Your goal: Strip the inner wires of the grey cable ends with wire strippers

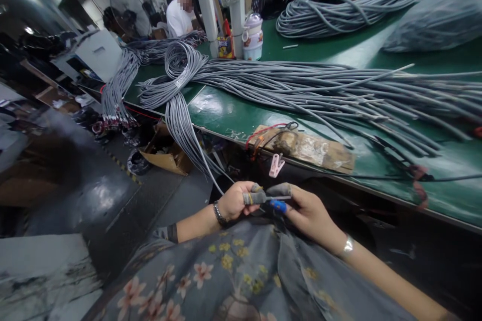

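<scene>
My left hand (pixel 235 200) is closed around the end of a grey cable (pixel 211 173) that hangs down from the bundle on the green table (pixel 233 115). Grey covers sit on its thumb and forefinger. My right hand (pixel 305 208) grips a small blue-handled tool (pixel 277 204), its thumb also covered in grey. The tool's tip meets the cable end between the two hands. Both hands hover over my lap, just below the table's front edge.
A thick bundle of grey cables (pixel 339 90) lies across the table, with a loop (pixel 184 65) spilling over the edge. A taped cardboard block (pixel 309 148), a pink clip (pixel 276 165), a coil (pixel 331 12), a jar (pixel 253 37) and a pole (pixel 205 5) stand about. A person (pixel 181 10) sits far back.
</scene>
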{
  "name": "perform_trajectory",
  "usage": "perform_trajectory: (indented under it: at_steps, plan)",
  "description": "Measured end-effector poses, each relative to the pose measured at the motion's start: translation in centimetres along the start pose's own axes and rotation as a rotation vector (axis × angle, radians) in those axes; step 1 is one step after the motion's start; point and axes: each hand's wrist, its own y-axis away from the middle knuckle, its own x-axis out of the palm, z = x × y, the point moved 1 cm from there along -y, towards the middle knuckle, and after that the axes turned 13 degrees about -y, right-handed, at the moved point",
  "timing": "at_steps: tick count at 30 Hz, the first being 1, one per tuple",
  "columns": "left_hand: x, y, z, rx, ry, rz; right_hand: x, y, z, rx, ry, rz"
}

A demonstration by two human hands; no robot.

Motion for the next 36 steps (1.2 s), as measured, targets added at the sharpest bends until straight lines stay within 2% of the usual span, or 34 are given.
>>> perform_trajectory:
  at_steps: [3, 6, 8, 10, 12, 14, 17, 20, 22, 27, 30, 33, 36]
  plan:
    - [-0.2, -0.1, 0.4, -0.012, 0.024, 0.052, 0.2, -0.2, 0.0, 0.155, -0.211, 0.059]
    - [-0.3, -0.1, 0.6, 0.008, 0.066, 0.131, 0.7, -0.1, -0.8, 0.407, -0.464, 0.109]
    - [-0.4, 0.1, 0.4, 0.035, 0.043, 0.180, 0.9, 0.0, -1.8, 0.557, -0.523, 0.050]
    - [-0.5, 0.4, -0.2, 0.079, -0.007, 0.226, 0.7, 0.1, -3.0, 0.633, -0.499, -0.077]
    - [-0.8, 0.6, -1.0, 0.161, -0.080, 0.227, 0.2, 0.5, -3.8, 0.648, -0.455, -0.194]
    - [-1.2, 0.7, -1.7, 0.281, -0.205, 0.160, -0.6, 1.0, -4.1, 0.654, -0.426, -0.249]
    - [-1.8, 0.5, -2.2, 0.501, -0.469, 0.060, -1.7, 2.0, -3.3, 0.600, -0.358, -0.204]
    - [-2.1, 0.0, -1.7, 0.677, -0.685, 0.056, -2.2, 2.7, -2.0, 0.532, -0.382, -0.128]
    - [-2.1, -0.2, -1.2, 0.728, -0.779, 0.057, -2.0, 3.0, -1.6, 0.576, -0.466, -0.107]
    - [-1.8, -0.5, -0.4, 0.674, -0.960, 0.085, -0.6, 2.2, -1.1, 0.729, -0.501, 0.110]
    - [-1.8, -0.5, 0.0, 0.628, -0.904, 0.157, 0.6, 1.0, -0.9, 0.770, -0.477, 0.198]
    - [-1.9, -0.4, 0.4, 0.470, -0.717, 0.166, 1.2, 0.1, -1.2, 0.738, -0.423, 0.051]
    - [-2.1, -0.3, 0.7, 0.289, -0.489, 0.149, 0.9, 0.1, -1.9, 0.692, -0.351, -0.118]
